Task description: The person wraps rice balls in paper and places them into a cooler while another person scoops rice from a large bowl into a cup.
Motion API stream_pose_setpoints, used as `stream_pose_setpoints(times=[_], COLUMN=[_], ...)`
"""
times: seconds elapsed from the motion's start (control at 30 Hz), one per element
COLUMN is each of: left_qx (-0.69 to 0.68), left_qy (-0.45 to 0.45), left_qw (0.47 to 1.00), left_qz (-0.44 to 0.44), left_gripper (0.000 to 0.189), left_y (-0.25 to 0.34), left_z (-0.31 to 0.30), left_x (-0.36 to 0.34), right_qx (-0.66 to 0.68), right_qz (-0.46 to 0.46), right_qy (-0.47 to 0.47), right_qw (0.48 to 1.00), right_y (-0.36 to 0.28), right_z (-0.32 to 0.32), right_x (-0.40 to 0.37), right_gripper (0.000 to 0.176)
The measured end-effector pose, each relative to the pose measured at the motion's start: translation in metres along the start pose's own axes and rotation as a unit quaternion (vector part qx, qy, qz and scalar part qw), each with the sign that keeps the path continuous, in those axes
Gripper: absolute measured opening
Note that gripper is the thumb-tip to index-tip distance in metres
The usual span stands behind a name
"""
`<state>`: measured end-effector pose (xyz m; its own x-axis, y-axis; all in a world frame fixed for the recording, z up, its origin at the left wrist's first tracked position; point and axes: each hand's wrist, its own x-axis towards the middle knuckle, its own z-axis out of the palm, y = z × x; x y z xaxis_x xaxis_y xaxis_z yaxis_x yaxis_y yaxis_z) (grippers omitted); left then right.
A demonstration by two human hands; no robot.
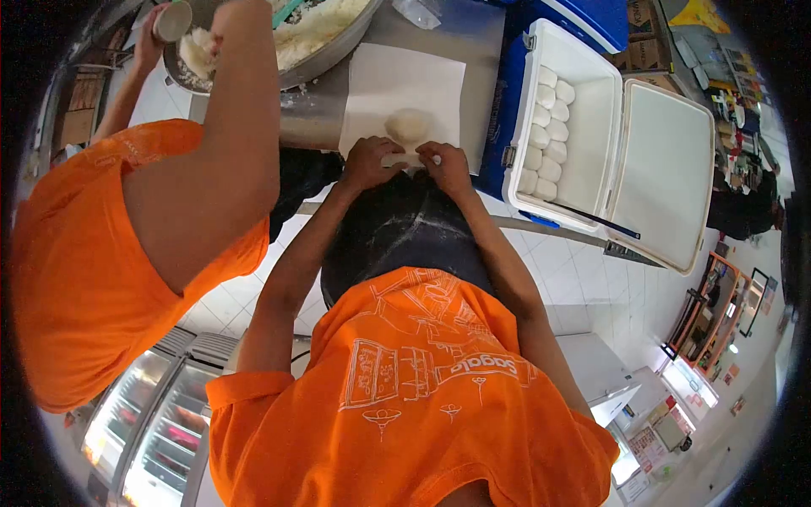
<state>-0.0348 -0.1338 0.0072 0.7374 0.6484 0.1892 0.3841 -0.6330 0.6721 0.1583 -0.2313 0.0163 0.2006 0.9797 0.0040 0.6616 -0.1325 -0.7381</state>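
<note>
A white paper sheet (405,76) lies on the metal table, reaching its front edge. On it rests a pale, rounded lump (407,126) that looks like dough or a grated mass. My left hand (372,162) pinches the near edge of the sheet, just left of the lump's front. To the right, my right hand (445,166) has its thumb and fingers closed on the same edge. Between the two hands the sheet's edge is lifted and curled. The exact fingertip contact is small and partly hidden.
On the right, an open blue cooler (564,173) holds several white wrapped packets (545,135). Its lid (661,173) is swung outward. At left, a co-worker in orange holds a cup (172,22) and works in a large metal bowl (338,49) of white crumbly mass.
</note>
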Motion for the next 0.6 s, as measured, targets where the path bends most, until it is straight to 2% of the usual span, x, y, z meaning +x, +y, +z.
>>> stream_pose_setpoints(times=[0.13, 0.23, 0.3, 0.4, 0.53, 0.6], left_qx=[-0.027, -0.027, -0.041, -0.004, -0.011, -0.009], left_qy=[0.031, -0.002, -0.005, -0.02, 0.042, -0.027], left_qw=[0.999, 0.999, 0.999, 0.999, 0.999, 0.997], left_qz=[0.011, 0.018, -0.021, -0.028, -0.008, -0.072], left_gripper=[0.021, 0.018, 0.016, 0.016, 0.017, 0.017], left_y=[0.007, 0.001, 0.004, 0.01, 0.01, 0.01], left_z=[0.003, 0.013, 0.014, 0.012, 0.014, 0.016], left_x=[0.0, 0.001, 0.002, 0.001, -0.001, 0.002], right_qx=[0.04, 0.048, 0.037, 0.035, 0.088, 0.107], right_qz=[0.008, 0.024, 0.033, 0.013, 0.047, 0.074], right_qy=[-0.027, -0.057, -0.083, -0.058, -0.057, -0.077], right_qw=[0.999, 0.997, 0.995, 0.998, 0.993, 0.988], right_y=[-0.003, -0.003, -0.002, 0.0, 0.0, 0.002], right_z=[-0.009, -0.011, -0.013, -0.01, -0.01, -0.013], right_x=[0.003, 0.006, 0.008, 0.006, 0.007, 0.005], right_gripper=[0.02, 0.02, 0.02, 0.02, 0.022, 0.032])
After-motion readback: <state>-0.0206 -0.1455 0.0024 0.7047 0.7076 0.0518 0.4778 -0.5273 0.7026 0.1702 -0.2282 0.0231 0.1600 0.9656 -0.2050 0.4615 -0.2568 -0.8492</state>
